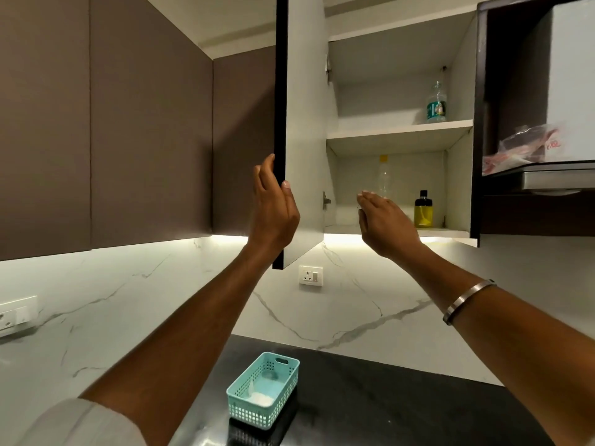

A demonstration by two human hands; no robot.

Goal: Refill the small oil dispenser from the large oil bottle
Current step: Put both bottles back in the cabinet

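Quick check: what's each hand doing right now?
Left hand: grips the cabinet door edge.
Right hand: open, holding nothing, reaching toward the clear bottle.

clear bottle (pixel 383 178): lower part hidden behind right hand (pixel 384 220)
green-label bottle (pixel 437 103): label too small to read
plastic bags (pixel 521 149): blurred, contents unclear
left wall socket (pixel 14 317): cut by frame edge

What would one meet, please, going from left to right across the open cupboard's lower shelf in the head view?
Left hand gripping the cupboard door edge → right hand reaching in, in front of the clear bottle with a yellow cap → small oil dispenser with black top.
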